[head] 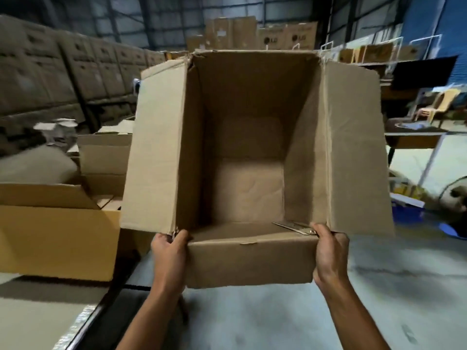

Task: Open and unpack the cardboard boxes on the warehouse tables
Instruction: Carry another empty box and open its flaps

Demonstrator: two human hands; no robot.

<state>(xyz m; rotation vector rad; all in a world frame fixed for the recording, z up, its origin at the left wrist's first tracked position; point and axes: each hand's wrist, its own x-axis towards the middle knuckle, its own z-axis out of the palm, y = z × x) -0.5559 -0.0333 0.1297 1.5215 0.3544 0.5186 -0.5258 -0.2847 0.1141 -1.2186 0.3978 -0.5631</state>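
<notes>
I see cardboard box (247, 147) held in air right of table (38, 311), mouth tipped toward camera, side flaps spread wide. Left hand (170, 251) grips near-left corner, thumb over rim; right hand (331, 251) grips near-right corner likewise. Second open box (50, 236) sits on table at left.

dim warehouse light, soft motion blur, wide-angle bending at edges

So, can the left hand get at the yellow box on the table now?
Probably not yet: the left hand grips the brown box at its near corner. Nothing stands between it and the yellow box.
</notes>
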